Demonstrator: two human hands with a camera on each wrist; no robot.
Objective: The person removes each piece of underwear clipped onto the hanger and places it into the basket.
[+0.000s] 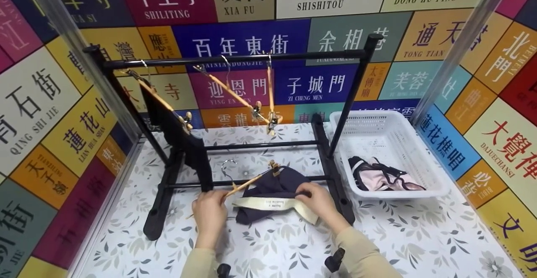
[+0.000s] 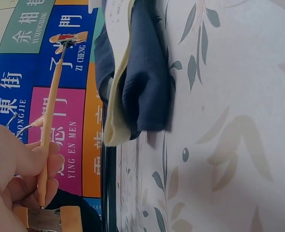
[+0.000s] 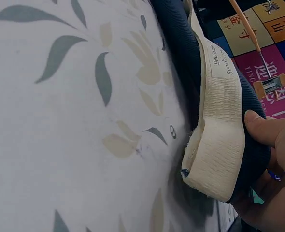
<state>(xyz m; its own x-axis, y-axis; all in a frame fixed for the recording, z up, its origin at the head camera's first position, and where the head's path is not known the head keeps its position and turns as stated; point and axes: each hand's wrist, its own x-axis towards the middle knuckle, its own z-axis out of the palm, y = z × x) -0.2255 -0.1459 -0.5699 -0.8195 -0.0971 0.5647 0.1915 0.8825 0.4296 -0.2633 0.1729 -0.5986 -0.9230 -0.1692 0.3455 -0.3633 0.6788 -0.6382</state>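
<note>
My left hand [image 1: 209, 213] grips a wooden clip hanger [image 1: 251, 180] near one end, with its metal hook [image 1: 228, 169] upward. One clip [image 2: 50, 218] sits just below the fingers. The far clip [image 3: 270, 86] appears apart from the cloth in both wrist views. A dark navy garment [image 1: 279, 183] with a cream lettered waistband [image 1: 268, 203] lies in front of the rack, partly under the hanger. My right hand [image 1: 321, 200] pinches its right side, with the thumb on the dark ribbed cloth [image 3: 255, 108] beside the band.
A black rack [image 1: 235, 60] stands behind the hands. From its rail hang a black garment [image 1: 178, 137] on a clip hanger at left and bare hangers [image 1: 235, 93] near the middle. A white basket [image 1: 402, 123] at right holds a pink and black garment [image 1: 379, 177].
</note>
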